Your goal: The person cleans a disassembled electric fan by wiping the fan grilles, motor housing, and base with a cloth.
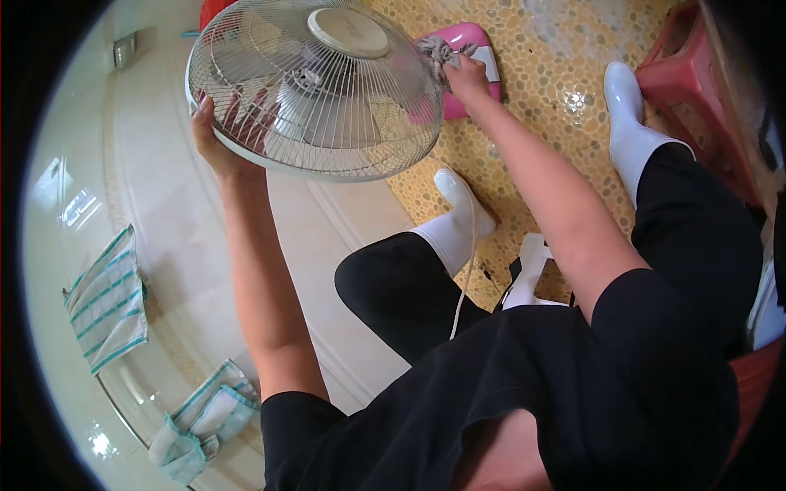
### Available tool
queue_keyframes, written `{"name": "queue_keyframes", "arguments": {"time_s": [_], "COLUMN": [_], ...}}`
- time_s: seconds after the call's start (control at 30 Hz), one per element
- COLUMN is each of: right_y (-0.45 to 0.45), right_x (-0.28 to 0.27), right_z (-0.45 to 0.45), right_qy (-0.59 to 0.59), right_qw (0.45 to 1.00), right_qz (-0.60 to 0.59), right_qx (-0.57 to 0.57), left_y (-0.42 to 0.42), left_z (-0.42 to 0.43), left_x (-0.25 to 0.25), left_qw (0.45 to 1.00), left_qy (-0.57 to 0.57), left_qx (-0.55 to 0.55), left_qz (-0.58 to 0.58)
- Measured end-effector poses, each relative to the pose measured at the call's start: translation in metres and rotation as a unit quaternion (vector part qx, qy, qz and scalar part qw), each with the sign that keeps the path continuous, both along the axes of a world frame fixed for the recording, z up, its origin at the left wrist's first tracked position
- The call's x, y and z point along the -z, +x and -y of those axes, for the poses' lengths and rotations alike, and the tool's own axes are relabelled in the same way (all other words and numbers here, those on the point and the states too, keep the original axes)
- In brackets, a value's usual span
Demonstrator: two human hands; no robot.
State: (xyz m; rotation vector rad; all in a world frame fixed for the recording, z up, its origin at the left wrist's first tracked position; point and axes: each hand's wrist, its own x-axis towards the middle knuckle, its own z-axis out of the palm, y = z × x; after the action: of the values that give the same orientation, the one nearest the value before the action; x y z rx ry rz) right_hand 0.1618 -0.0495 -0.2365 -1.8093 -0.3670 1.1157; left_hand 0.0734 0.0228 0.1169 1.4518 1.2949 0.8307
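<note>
A round wire fan cage [327,98], with blades and a pale centre disc showing inside it, is held up at the top of the view. My left hand [225,139] grips the cage's left rim, its thumb outside and its fingers behind the wires. At the cage's right edge, my right hand [468,79] is closed on a grey cloth [440,56] that touches the wires. Behind that hand, a pink object [463,37] with a white panel lies on the pebble-patterned floor.
A red plastic stool [696,86] stands at the right. My white boots [626,114] rest on the floor, with a white fan part [528,274] and a pale cord [471,270] nearby. Striped towels [110,303] hang on the left wall.
</note>
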Motion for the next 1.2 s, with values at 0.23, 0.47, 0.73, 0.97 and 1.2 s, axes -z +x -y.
{"name": "queue_keyframes", "arguments": {"time_s": [0.23,0.47,0.73,0.97,1.2], "right_y": [-0.003,-0.001,0.003,0.020,0.046], "right_x": [-0.045,-0.193,-0.299,-0.333,-0.358], "right_z": [0.022,0.058,0.018,-0.059,-0.191], "right_qy": [0.195,0.370,0.553,0.565,0.415], "right_qw": [0.976,0.924,0.808,0.764,0.771], "right_qz": [0.004,0.065,0.204,0.278,0.346], "right_qx": [0.093,0.072,0.027,-0.141,-0.336], "left_y": [-0.004,0.005,-0.025,-0.033,-0.023], "left_z": [-0.004,-0.002,-0.019,-0.029,-0.007], "left_x": [0.001,0.002,0.028,0.012,0.003], "left_qw": [1.000,0.999,0.965,0.990,0.990], "left_qy": [0.002,-0.007,0.075,-0.008,0.102], "left_qx": [0.013,-0.028,0.183,0.066,0.061], "left_qz": [0.017,0.020,0.172,0.125,0.080]}}
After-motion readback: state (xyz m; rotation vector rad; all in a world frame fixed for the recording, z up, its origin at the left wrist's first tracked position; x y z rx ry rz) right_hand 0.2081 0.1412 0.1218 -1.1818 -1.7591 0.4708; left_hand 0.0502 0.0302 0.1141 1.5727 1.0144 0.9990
